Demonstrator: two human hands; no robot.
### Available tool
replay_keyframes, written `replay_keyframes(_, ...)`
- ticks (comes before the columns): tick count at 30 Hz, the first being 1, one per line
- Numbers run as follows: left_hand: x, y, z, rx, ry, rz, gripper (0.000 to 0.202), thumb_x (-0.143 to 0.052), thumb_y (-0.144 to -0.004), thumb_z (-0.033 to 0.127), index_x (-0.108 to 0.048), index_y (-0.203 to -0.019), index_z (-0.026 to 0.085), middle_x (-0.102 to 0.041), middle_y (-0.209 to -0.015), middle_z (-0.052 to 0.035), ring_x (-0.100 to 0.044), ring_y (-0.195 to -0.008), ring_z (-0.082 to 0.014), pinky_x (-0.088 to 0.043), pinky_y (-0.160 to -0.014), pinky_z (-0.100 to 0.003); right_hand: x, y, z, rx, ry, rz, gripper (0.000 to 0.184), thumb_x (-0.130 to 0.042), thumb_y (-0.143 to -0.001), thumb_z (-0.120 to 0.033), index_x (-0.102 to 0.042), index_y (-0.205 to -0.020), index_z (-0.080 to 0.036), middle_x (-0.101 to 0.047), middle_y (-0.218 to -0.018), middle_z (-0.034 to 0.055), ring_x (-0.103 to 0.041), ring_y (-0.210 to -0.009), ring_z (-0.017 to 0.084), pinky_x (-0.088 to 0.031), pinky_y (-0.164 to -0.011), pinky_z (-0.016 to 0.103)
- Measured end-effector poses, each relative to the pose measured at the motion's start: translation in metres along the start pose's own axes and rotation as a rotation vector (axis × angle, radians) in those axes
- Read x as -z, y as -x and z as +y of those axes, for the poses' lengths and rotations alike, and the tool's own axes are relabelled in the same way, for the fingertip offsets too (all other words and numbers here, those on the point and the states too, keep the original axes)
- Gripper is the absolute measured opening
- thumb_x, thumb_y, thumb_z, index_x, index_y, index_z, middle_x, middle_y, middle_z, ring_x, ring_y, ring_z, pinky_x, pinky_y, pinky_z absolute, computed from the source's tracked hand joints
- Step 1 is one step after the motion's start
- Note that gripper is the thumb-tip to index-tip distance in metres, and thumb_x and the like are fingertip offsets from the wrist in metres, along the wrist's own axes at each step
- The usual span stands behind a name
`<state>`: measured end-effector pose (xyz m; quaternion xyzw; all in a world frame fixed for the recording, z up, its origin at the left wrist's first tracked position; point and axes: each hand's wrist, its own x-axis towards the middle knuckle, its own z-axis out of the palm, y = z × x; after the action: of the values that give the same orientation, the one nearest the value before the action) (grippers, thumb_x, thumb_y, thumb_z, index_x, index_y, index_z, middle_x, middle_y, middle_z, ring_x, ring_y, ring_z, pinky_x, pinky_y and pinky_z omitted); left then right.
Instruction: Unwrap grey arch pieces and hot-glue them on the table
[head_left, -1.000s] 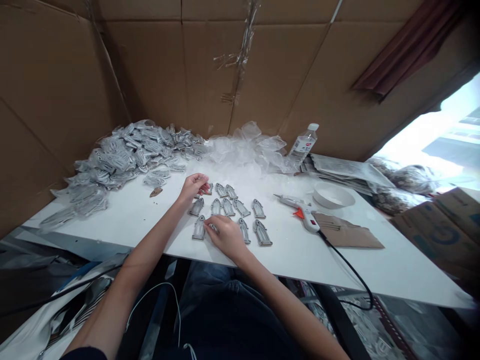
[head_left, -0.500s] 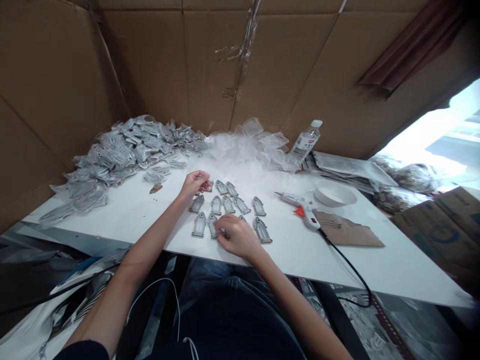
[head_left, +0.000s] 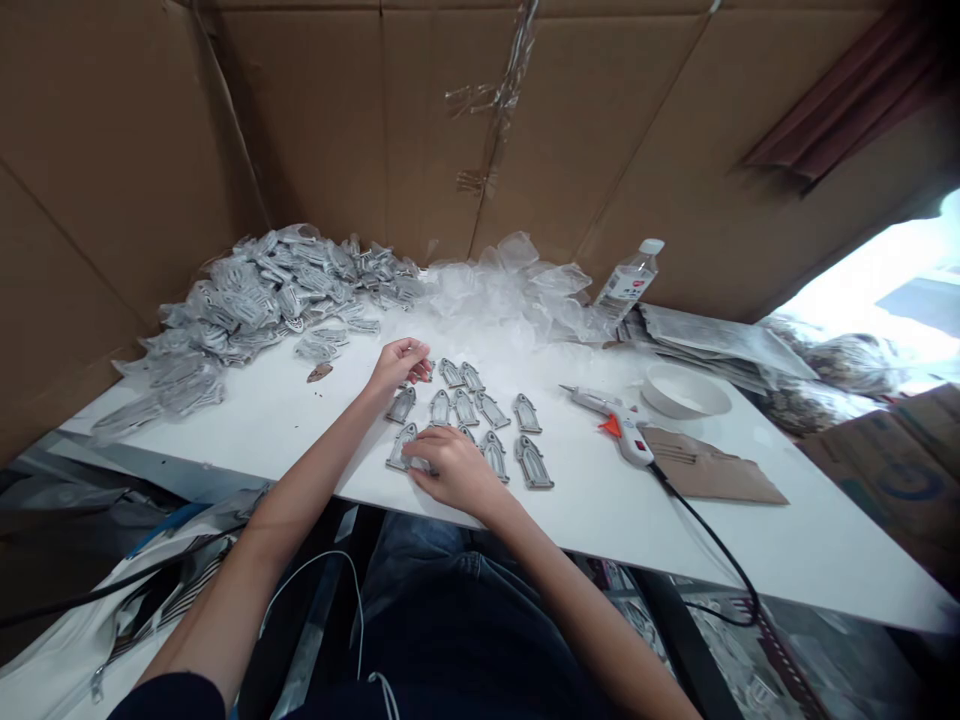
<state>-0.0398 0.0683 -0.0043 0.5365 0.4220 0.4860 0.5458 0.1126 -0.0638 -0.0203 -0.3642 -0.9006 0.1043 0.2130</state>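
Note:
Small grey arched window-shaped pieces (head_left: 533,465) lie in rough rows on the white table (head_left: 600,530). My left hand (head_left: 403,364) is at the back left of these rows, its fingers curled together beside a partly covered piece; what they hold, if anything, is hidden. Over the front row, my right hand (head_left: 454,470) reaches down with bent fingers and thumb around an arched piece, mostly covered by the hand. Just left of those fingers lies another arched piece (head_left: 398,455), partly overlapped by the hand.
A heap of bagged grey pieces (head_left: 255,290) fills the back left. Crumpled clear plastic bags (head_left: 510,290) and a bottle (head_left: 630,280) stand behind. On the right are a glue gun (head_left: 622,425) with its cord, a white bowl (head_left: 686,392) and a cardboard piece (head_left: 712,470). Cardboard walls (head_left: 315,120) enclose the table.
My right hand has shifted left along the front row, uncovering pieces to its right. My left hand keeps its place by the back row. The view has turned slightly left.

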Motion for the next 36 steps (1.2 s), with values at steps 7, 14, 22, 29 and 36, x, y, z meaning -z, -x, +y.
replay_keyframes(7, 0.000, 0.000, -0.001, -0.004, 0.004, -0.007, 0.023, -0.061, -0.099, 0.033, -0.062, -0.091, 0.011, -0.061, -0.071, 0.0030, -0.055, -0.053, -0.0062, -0.044, -0.046, -0.017, 0.001, 0.000, 0.001, 0.025, 0.032, 0.004, 0.019, -0.063, -0.092, -0.026, -0.074, -0.107, -0.022, -0.074, -0.114, 0.0073, -0.058, -0.123, 0.025, -0.042, -0.106, 0.043)
replay_keyframes(14, 0.000, 0.001, -0.002, -0.014, 0.011, -0.012, 0.024, -0.061, -0.099, 0.034, -0.062, -0.090, 0.011, -0.061, -0.070, 0.0033, -0.056, -0.053, -0.0064, -0.044, -0.046, -0.017, -0.003, 0.000, -0.002, 0.073, 0.069, 0.013, 0.021, -0.056, -0.096, -0.025, -0.072, -0.109, -0.019, -0.070, -0.125, 0.0077, -0.056, -0.123, 0.025, -0.041, -0.106, 0.044)
replay_keyframes(22, 0.000, -0.001, -0.003, -0.014, 0.005, -0.025, 0.025, -0.061, -0.099, 0.034, -0.062, -0.089, 0.011, -0.061, -0.069, 0.0033, -0.055, -0.053, -0.0066, -0.045, -0.047, -0.017, -0.007, 0.000, -0.007, 0.071, 0.020, 0.050, 0.020, -0.057, -0.093, -0.023, -0.071, -0.107, -0.018, -0.069, -0.123, 0.0112, -0.056, -0.123, 0.026, -0.039, -0.109, 0.048)
replay_keyframes(29, 0.001, 0.000, -0.002, -0.035, 0.001, -0.127, 0.029, -0.064, -0.096, 0.039, -0.059, -0.085, 0.012, -0.061, -0.068, 0.0033, -0.056, -0.052, -0.0067, -0.041, -0.045, -0.017, 0.008, -0.002, 0.010, -0.181, -0.171, 0.335, 0.023, -0.049, -0.097, -0.029, -0.070, -0.098, -0.019, -0.072, -0.110, 0.0098, -0.063, -0.107, 0.022, -0.048, -0.097, 0.040)
replay_keyframes(36, -0.004, 0.011, 0.003, -0.041, -0.036, -0.404, 0.046, -0.081, -0.072, 0.056, -0.060, -0.074, 0.015, -0.067, -0.063, -0.0032, -0.059, -0.048, -0.0103, -0.036, -0.041, -0.018, 0.027, -0.005, 0.042, -0.481, -0.354, 0.534, 0.035, -0.054, -0.091, -0.050, -0.066, -0.098, -0.018, -0.073, -0.094, 0.0086, -0.067, -0.079, 0.020, -0.054, -0.072, 0.034)
